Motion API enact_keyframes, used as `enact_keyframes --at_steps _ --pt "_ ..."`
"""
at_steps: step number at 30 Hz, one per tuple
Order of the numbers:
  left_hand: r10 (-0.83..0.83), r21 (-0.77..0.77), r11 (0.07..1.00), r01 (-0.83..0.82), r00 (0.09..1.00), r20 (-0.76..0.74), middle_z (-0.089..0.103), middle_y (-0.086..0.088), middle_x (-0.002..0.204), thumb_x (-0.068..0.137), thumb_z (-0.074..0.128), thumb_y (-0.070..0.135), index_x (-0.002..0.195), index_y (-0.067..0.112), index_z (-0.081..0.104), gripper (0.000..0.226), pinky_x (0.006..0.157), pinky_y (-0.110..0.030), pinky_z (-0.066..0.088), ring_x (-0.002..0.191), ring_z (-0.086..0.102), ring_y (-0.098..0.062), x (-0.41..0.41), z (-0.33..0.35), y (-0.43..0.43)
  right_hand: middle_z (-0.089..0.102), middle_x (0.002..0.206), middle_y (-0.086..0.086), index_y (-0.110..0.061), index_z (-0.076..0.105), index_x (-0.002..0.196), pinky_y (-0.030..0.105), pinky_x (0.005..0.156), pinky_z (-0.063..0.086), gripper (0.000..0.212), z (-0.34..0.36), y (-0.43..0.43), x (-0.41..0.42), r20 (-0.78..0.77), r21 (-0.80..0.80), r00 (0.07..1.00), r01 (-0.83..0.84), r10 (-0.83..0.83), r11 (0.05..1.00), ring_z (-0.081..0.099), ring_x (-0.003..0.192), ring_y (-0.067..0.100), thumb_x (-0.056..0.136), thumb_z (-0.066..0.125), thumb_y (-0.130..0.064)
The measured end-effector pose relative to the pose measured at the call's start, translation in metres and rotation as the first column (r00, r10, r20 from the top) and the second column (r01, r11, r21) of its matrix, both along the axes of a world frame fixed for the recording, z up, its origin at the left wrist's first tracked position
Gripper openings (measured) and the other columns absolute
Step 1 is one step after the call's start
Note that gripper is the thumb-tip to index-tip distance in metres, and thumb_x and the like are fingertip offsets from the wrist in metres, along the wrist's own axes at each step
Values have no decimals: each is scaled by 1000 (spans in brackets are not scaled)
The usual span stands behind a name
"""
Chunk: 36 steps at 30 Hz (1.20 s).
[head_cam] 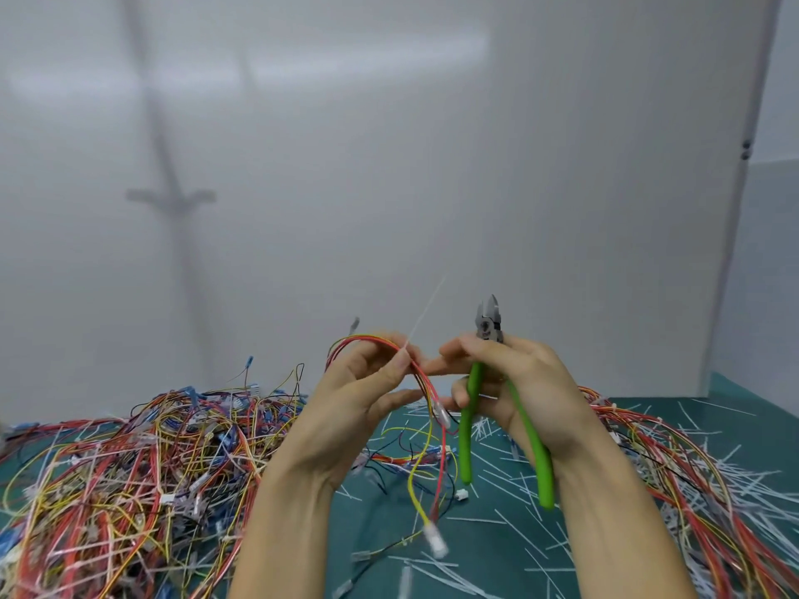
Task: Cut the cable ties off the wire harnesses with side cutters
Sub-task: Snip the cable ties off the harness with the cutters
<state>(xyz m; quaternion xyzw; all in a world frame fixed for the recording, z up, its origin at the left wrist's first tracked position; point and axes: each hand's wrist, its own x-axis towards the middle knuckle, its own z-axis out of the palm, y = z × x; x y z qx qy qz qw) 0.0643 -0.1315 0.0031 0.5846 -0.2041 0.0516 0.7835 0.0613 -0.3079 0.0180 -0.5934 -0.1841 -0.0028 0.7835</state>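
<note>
My left hand (367,386) holds up a small wire harness (426,408) of red, yellow and orange wires, looped over the fingers, with white connectors hanging below. A thin white cable tie (421,319) sticks up from the harness at my fingertips. My right hand (519,382) grips green-handled side cutters (488,324), jaws pointing up and nearly closed, just right of the tie. The index finger and thumb of my right hand reach toward the harness where the left fingers pinch it.
A large tangled heap of wire harnesses (129,477) covers the green mat (497,538) on the left. Another heap (691,477) lies on the right. Several cut white tie pieces (510,525) litter the mat between them. A white wall (389,166) stands close behind.
</note>
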Motion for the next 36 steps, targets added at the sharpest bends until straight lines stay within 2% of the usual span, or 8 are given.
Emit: enact_keyframes --at_steps 3,7,9,12,19,23,27,36 --pt "-45 -88 995 41 998 -38 64 -8 86 83 62 14 95 9 64 13 81 -29 57 90 69 -25 -1 2 0 75 89 22 -1 67 87 36 70 58 23 2 1 0 61 172 994 75 -86 982 56 54 18 94 57 -21" --pt "18 90 996 -13 998 -54 64 -4 81 80 66 18 91 12 69 13 71 -29 58 73 66 -17 -4 4 3 73 84 20 -2 68 87 36 71 60 28 8 -7 -3 124 343 982 94 -144 934 58 57 19 87 60 -28" --pt "75 143 988 -67 996 -53 66 -3 78 82 67 15 96 4 69 18 67 -26 57 68 64 -12 -4 4 1 74 81 18 -4 69 86 33 62 58 36 10 -13 -4 111 251 984 110 -142 962 58 54 17 83 60 -38" --pt "170 215 964 -159 985 -34 69 -3 71 88 66 8 93 -3 70 13 61 -20 55 62 65 -12 -3 5 -3 73 71 14 -6 70 84 28 53 53 52 8 -15 -4 70 -120 987 154 -146 981 57 49 17 82 54 -56" --pt "277 268 921 -283 959 60 71 -6 67 91 63 7 79 6 74 16 63 -21 58 62 66 -11 -5 9 -7 62 57 -1 -16 64 70 37 60 51 54 -7 9 -1 198 -575 964 263 -180 775 59 48 13 95 43 -60" --pt "303 278 908 -314 949 86 65 1 58 93 61 6 75 5 72 21 65 -22 58 60 63 -11 -4 10 -5 61 55 -1 -19 62 65 44 67 56 54 -7 10 -3 311 -647 932 351 -186 677 63 53 19 93 44 -61" --pt "300 295 902 -316 949 101 67 -25 79 92 63 12 84 2 75 17 65 -21 57 63 63 -13 -6 13 -5 59 54 -1 -17 62 66 45 68 56 55 -7 10 -4 310 -690 940 325 -142 647 65 58 23 94 44 -62" --pt "313 319 892 -319 947 71 69 -14 74 94 63 14 88 2 75 18 69 -23 58 63 65 -12 -6 14 -2 62 61 7 -19 60 66 47 70 55 55 -5 14 -7 373 -698 916 381 -146 607 64 65 29 94 41 -63"
